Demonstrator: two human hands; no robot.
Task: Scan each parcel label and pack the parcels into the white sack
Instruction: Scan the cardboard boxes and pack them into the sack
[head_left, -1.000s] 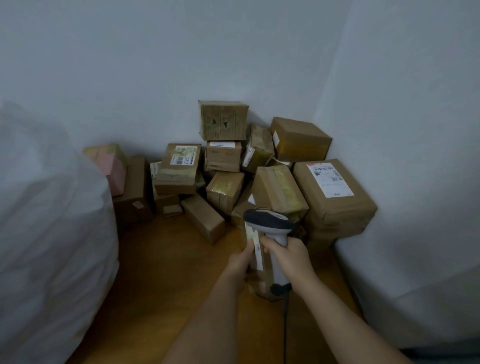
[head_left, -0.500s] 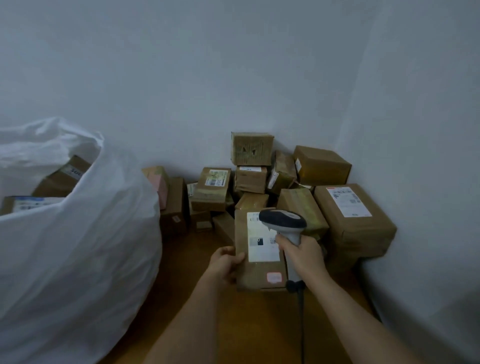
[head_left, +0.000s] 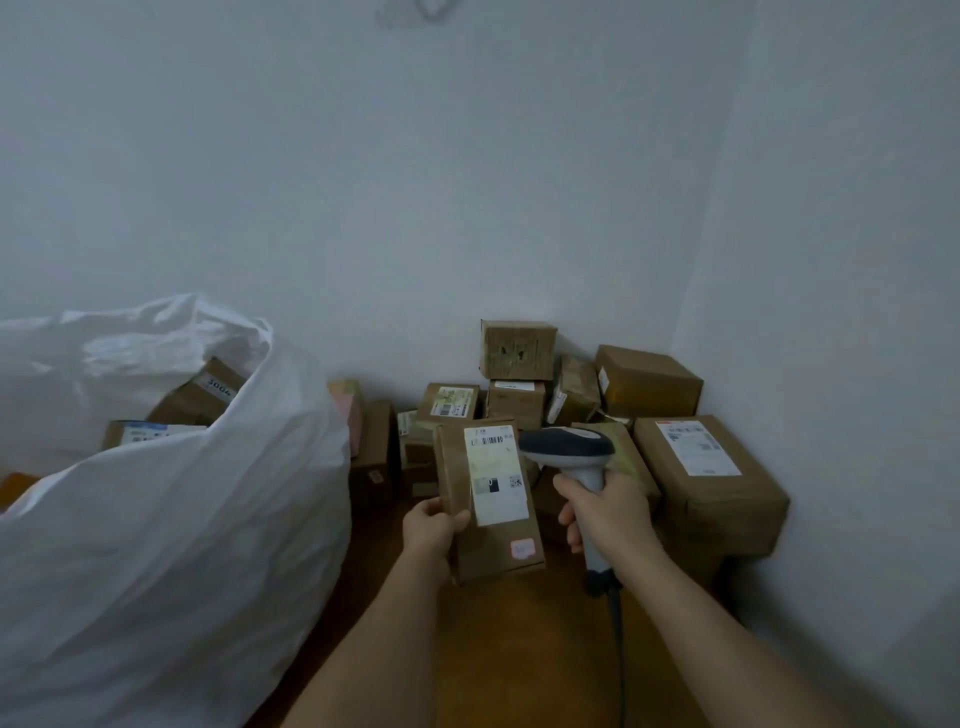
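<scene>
My left hand (head_left: 432, 531) grips the lower left edge of a flat brown parcel (head_left: 457, 493), held upright with its white barcode label (head_left: 494, 475) facing me. My right hand (head_left: 602, 514) grips the handle of a grey barcode scanner (head_left: 569, 449), whose head sits just right of the label's top. The white sack (head_left: 171, 519) stands open at the left, with several parcels (head_left: 200, 397) showing inside its mouth. A pile of brown parcels (head_left: 519, 384) fills the corner behind my hands.
A large box with a white label (head_left: 711, 483) lies at the right of the pile against the wall. White walls meet in a corner behind. The wooden floor (head_left: 519, 649) shows between my arms; the scanner's cable (head_left: 618, 639) hangs down over it.
The parcel has come up from the pile and turned its label toward me. The view has tilted up and left, bringing the sack's open mouth into sight. The scanner stays beside the label.
</scene>
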